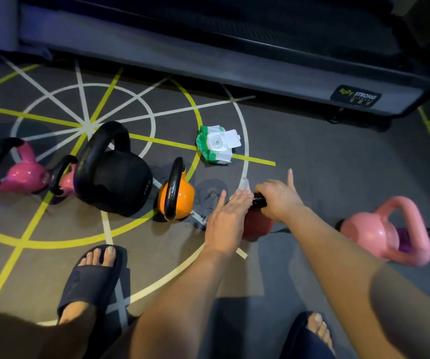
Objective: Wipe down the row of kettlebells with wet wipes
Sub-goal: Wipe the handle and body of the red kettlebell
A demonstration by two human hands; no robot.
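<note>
Wipes pack (217, 145) lies lid-open; left hand (228, 216) presses wipe (245, 183) on red kettlebell (256, 225).

My left hand (228, 216) has bare floor (206, 193) on its left, a gap before the orange kettlebell (180, 195). Right of my right hand (278, 200), on the red kettlebell (256, 224), floor lies open up to the pink kettlebell (372, 229). Ahead, the way to the wipes pack (217, 147) is unblocked; the long treadmill base (208, 63) walls off the far side.
</note>
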